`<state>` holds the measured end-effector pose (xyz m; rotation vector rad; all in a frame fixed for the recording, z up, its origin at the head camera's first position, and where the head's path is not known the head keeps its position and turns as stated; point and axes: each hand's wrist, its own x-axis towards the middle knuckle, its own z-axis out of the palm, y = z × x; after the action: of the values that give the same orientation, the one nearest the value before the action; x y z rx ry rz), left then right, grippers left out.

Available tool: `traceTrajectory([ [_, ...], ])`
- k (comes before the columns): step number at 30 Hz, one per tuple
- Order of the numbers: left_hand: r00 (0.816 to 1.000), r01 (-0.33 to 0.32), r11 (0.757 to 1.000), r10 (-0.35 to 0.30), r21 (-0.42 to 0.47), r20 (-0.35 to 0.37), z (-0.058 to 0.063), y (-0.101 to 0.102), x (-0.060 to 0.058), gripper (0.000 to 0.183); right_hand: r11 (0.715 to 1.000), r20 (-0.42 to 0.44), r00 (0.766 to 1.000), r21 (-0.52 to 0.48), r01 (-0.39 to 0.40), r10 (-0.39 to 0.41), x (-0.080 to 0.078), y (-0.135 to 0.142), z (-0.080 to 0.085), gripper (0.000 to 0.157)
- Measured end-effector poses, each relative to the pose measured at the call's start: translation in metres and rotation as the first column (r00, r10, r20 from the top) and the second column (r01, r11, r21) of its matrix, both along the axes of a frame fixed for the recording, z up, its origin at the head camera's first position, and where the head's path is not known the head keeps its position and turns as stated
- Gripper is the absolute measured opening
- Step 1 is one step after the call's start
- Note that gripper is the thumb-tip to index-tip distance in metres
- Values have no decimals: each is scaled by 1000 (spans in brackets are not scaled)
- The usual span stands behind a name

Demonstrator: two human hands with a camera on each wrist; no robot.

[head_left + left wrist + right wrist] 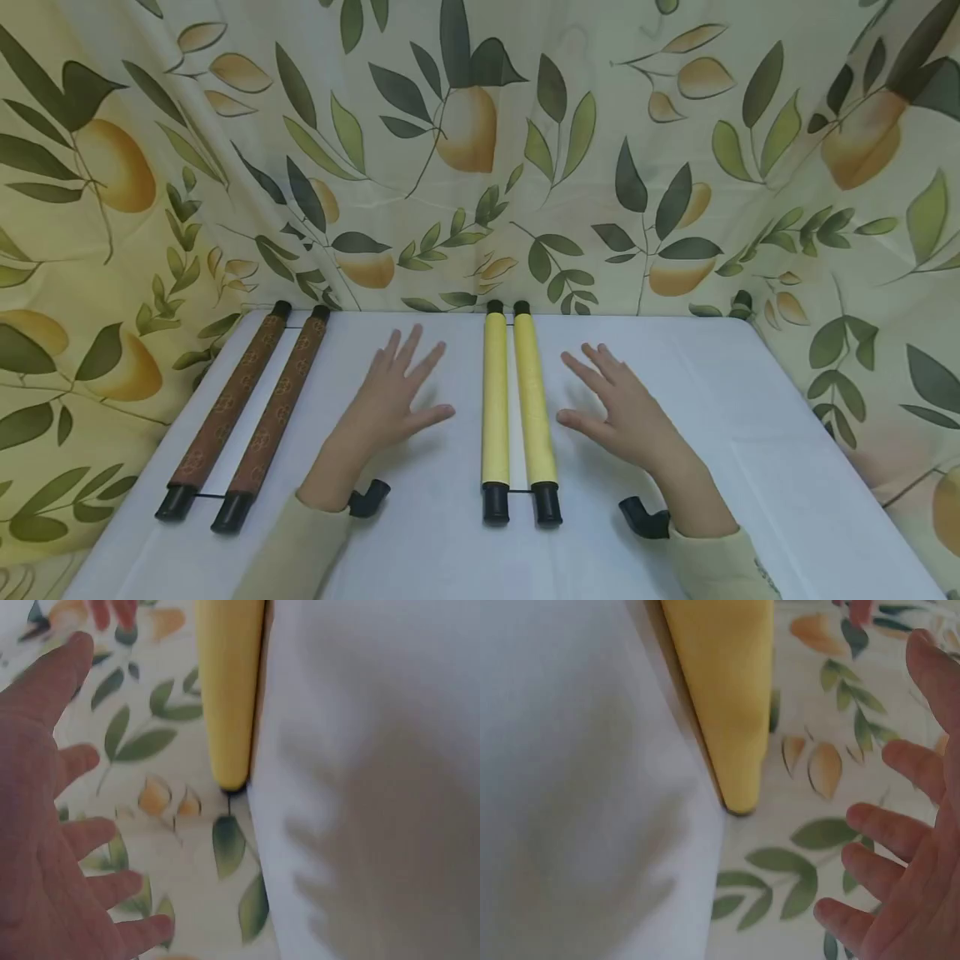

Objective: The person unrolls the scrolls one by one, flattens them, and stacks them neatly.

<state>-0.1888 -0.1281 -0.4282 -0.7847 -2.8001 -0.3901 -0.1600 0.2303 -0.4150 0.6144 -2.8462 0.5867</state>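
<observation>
Two yellow rolls (pixel 496 396) between left hand (pixel 392 407) and right hand (pixel 624 410).

Free room: strip of white table (pixel 787 417) between brown patterned scroll (pixel 276 417) and yellow scroll (pixel 496 400) admits the left hand (pixel 390 408); gap remains beyond its thumb. Right hand (pixel 626 412) has a narrower gap inward, wide passage outward to table's right edge. Obstacles: yellow scroll lies between hands, its central slot narrow; fruit-print curtain (pixel 570 204) bounds far edge.
</observation>
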Motion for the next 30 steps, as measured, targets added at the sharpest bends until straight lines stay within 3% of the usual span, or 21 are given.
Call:
traceTrajectory([
  [4,987,154,986,-150,-58,63,-5,26,15,77,989,28,989,24,-143,143,6,-18,-10,71],
  [8,961,246,961,-226,-123,157,-10,46,26,65,973,101,972,76,-220,212,10,-33,-19,58],
  [15,947,274,949,-237,-156,218,-21,58,31,51,968,165,967,125,-218,196,12,-37,-20,40],
  [30,953,272,956,-252,-109,169,-22,55,29,43,970,111,973,114,-217,204,12,-32,-22,34],
])
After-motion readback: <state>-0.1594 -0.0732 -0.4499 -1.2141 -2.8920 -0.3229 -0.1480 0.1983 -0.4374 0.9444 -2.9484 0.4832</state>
